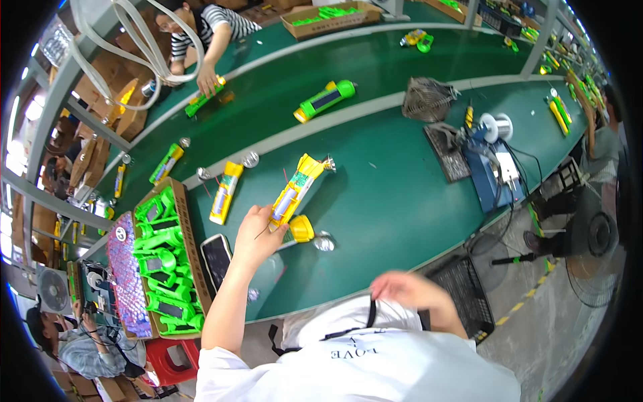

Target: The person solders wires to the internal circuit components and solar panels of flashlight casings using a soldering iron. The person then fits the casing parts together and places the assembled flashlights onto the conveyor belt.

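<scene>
Head: one casing [293, 195] in left hand [258, 234]

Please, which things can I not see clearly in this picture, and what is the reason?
All in the head view:
- Yellow housing: its lower end is hidden by the left hand.
- Second yellow piece: partly covered by the left hand.
- Right hand: blurred, so I cannot tell whether its fingers hold something small.
- Black crate: partly covered by the right forearm.
</scene>
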Tool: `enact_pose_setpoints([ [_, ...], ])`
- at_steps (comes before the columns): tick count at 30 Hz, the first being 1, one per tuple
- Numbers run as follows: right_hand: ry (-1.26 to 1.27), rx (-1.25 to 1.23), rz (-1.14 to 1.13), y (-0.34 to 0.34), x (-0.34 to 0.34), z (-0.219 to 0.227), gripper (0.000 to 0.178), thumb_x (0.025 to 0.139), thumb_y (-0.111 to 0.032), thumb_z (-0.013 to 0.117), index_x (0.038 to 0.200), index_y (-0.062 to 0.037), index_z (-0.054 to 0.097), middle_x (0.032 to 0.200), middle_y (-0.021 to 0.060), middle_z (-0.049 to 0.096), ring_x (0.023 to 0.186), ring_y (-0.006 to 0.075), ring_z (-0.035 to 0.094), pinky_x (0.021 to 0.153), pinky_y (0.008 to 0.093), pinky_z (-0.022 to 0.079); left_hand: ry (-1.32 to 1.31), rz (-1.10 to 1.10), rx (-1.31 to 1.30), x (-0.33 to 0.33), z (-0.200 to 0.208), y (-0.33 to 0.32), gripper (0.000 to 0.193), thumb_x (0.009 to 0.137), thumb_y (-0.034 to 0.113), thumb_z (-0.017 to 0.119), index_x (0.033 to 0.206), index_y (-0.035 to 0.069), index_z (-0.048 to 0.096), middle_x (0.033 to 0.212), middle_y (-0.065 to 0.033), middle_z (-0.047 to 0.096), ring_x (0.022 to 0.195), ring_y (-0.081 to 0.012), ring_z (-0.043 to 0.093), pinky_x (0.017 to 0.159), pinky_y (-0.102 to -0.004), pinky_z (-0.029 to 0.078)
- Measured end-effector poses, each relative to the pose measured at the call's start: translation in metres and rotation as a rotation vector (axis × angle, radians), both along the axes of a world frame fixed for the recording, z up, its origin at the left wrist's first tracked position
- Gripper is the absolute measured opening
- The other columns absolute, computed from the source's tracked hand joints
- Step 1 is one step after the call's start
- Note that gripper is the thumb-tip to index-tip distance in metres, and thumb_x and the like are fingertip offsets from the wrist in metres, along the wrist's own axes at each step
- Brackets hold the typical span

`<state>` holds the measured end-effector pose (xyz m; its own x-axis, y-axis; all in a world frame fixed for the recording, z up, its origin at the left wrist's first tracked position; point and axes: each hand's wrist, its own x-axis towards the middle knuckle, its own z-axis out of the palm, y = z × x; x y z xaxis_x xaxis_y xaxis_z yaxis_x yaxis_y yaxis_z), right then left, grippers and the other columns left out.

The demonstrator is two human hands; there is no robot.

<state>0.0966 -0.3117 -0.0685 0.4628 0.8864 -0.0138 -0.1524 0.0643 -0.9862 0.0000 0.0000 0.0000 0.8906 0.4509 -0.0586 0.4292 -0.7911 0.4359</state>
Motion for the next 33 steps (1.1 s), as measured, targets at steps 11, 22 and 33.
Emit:
enact_pose_setpoints([
  [11,0.023,0.078,-1.203,0.002,0.135,0.009,0.059,0.080,-0.021,0.061,0.122,0.0063,0.029,0.087,0.0053,0.053,0.066,0.0086,0.051,0.055,0.0188,0.040,-0.254,-0.009,-0.047,-0.006,-0.042,-0.004,0.040,0.069,0.004,0.063,0.107,0.000,0.051,0.098,-0.0153,0.052,0.095,-0.0311,0.049,0.083,-0.0338,0.040],
  [22,-0.446,-0.034,-1.378,-0.009,0.194,-0.007,0.031,0.081,-0.016,0.060,0.103,0.0032,0.050,0.065,-0.0026,0.049,0.052,0.0024,0.039,0.046,0.0157,0.030,-0.111,-0.172,-0.021,0.025,-0.040,0.042,0.041,0.069,0.006,0.061,0.109,0.004,0.052,0.103,-0.0117,0.053,0.097,-0.0288,0.050,0.084,-0.0353,0.040],
  [33,-0.672,-0.256,-1.429,-0.009,0.198,-0.003,0.023,0.077,-0.016,0.064,0.090,0.0011,0.056,0.066,0.0014,0.053,0.059,0.0079,0.046,0.055,0.0226,0.040,-0.231,-0.006,0.068,0.020,-0.061,0.030,0.042,0.071,0.008,0.061,0.111,0.004,0.049,0.111,-0.0164,0.051,0.103,-0.0332,0.047,0.089,-0.0376,0.038],
])
